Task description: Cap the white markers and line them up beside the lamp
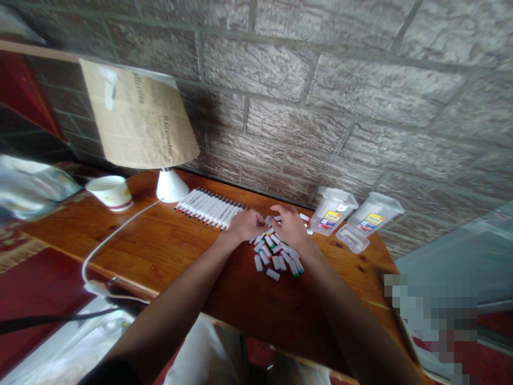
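Side by side at the centre of a wooden table lie several white markers (208, 207) with dark ends, in a neat row. My left hand (245, 224) is at the right end of this row, its fingers curled together; what they hold, if anything, is too small to make out. Just in front of it spreads a loose pile of white marker caps (277, 262) with coloured ends. Over the back of the pile is my right hand (289, 227), with thumb and forefinger apart and some caps partly hidden beneath it.
Two clear plastic containers (331, 216) with labels stand at the right, a clear lid (352, 239) before them. A lamp (172, 185) with a paper shade and a paper cup (110, 192) are at the left. The lamp's white cord (116, 235) crosses the table (176, 256). Behind rises a brick wall (276, 64).
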Demonstrator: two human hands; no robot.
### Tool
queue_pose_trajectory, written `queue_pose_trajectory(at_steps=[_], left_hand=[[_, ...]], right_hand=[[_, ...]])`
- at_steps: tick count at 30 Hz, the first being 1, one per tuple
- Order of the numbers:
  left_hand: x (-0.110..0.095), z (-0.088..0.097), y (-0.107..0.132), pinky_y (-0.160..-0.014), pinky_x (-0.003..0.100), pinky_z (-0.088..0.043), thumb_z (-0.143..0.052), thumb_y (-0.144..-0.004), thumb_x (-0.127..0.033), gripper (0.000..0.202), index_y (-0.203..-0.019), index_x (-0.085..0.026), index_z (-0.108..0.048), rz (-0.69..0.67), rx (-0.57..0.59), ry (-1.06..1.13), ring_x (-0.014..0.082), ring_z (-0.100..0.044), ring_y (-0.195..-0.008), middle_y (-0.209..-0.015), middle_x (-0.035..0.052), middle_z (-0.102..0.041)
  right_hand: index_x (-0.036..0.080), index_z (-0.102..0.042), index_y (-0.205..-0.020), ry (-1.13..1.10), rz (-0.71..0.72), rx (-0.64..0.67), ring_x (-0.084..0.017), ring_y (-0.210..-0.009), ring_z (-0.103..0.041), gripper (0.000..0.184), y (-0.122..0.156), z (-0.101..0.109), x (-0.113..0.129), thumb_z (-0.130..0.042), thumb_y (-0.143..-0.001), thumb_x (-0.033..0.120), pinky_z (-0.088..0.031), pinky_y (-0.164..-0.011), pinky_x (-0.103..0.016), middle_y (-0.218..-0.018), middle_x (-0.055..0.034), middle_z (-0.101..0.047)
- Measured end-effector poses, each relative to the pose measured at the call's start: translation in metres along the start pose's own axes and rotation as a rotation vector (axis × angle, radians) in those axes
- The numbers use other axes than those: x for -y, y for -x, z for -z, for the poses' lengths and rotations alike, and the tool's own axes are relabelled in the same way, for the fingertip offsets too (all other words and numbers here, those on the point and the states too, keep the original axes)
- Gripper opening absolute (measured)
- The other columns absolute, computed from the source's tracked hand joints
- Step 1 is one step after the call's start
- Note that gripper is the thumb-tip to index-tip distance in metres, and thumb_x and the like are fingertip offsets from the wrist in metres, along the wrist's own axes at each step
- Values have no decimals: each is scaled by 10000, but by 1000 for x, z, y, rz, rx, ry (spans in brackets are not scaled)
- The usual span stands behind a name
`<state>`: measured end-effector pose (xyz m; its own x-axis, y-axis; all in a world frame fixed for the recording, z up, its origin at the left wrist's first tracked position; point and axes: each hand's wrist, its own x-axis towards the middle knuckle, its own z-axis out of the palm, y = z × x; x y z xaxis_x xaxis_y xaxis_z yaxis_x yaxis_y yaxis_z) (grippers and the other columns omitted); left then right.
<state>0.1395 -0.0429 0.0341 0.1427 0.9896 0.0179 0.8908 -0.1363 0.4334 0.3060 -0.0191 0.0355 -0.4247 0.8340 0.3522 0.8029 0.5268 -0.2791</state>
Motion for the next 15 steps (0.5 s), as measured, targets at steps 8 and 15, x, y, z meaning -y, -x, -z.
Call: queue_pose_trajectory(at_steps=[8, 15], left_hand=[[5, -4, -2, -657, 247, -445, -622, -802, -495, 273, -796, -260, -761, -4, 9, 37, 204, -690, -830, -836, 31, -755], [6, -5, -3, -644, 272, -450, -610, -795, -522, 310, -809, -254, -766, 9, 0, 36, 235, -690, -822, -823, 52, -740]], right_hand=[[183, -743, -993, 126, -46, 340, -288, -983, -713, 332, -50, 1, 8, -769, -662, 194, -522, -845, -322, -1004, -119, -770], [216, -767, -902, 155, -58, 355, -262, -979, -717, 278, -57, 1, 14, -798, -630, 164, -518, -844, -280, -970, -99, -779]])
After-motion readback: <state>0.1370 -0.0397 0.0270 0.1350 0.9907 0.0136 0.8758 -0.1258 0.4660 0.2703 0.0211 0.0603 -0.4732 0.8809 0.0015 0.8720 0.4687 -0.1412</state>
